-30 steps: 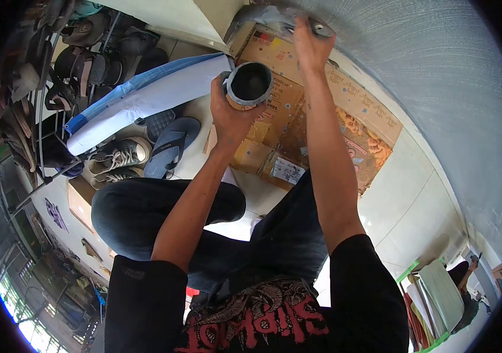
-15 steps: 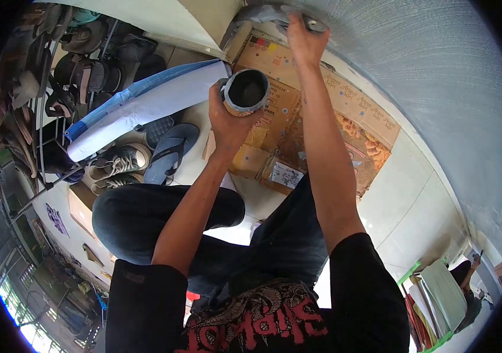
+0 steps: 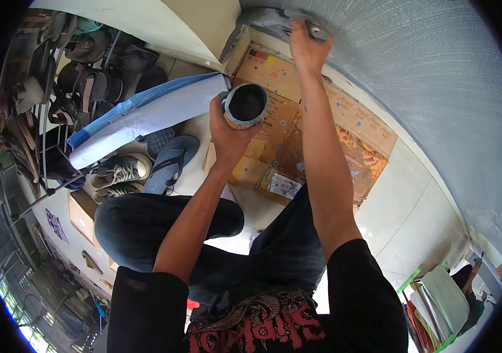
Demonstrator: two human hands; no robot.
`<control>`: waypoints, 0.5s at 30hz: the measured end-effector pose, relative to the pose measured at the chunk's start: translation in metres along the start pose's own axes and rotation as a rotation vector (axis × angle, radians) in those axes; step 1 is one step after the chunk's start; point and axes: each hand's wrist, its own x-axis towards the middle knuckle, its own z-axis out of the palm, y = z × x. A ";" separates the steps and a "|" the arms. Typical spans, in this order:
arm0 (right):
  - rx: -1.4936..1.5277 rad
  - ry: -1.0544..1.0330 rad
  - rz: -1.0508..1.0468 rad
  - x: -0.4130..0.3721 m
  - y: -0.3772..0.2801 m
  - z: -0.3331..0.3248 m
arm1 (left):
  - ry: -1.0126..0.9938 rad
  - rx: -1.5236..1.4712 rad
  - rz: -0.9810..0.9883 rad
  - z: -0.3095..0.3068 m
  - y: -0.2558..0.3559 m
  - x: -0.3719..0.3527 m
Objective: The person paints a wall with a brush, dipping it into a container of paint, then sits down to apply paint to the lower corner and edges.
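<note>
My left hand (image 3: 227, 138) is closed around a paint-smeared mug (image 3: 247, 105) with dark grey paint inside, held over the cardboard. At the top, my right hand (image 3: 310, 50) is closed on a grey-smeared paintbrush (image 3: 319, 32) with a round hole in its handle. Fingers hide most of the brush, and its head is against or very near the foot of the grey wall (image 3: 416, 88). A darker grey band (image 3: 265, 19) lies on the wall's base left of this hand. Below both hands, flattened cardboard (image 3: 271, 126) covers the floor along the wall.
A rolled blue and white sheet (image 3: 151, 115) lies left of the mug. Beside it are a flip-flop (image 3: 171, 165), laced sneakers (image 3: 124, 170) and a metal rack (image 3: 45, 147) full of footwear. A green-edged holder with folders (image 3: 442, 297) stands lower right, a person's arm near it.
The view has shifted slightly, so the surroundings sit a little lower. My right hand has moved slightly along the wall base to the right; the left still holds the mug.
</note>
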 end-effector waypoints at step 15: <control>0.063 0.100 -0.015 -0.021 -0.015 0.006 | -0.015 0.015 -0.018 0.001 -0.001 0.000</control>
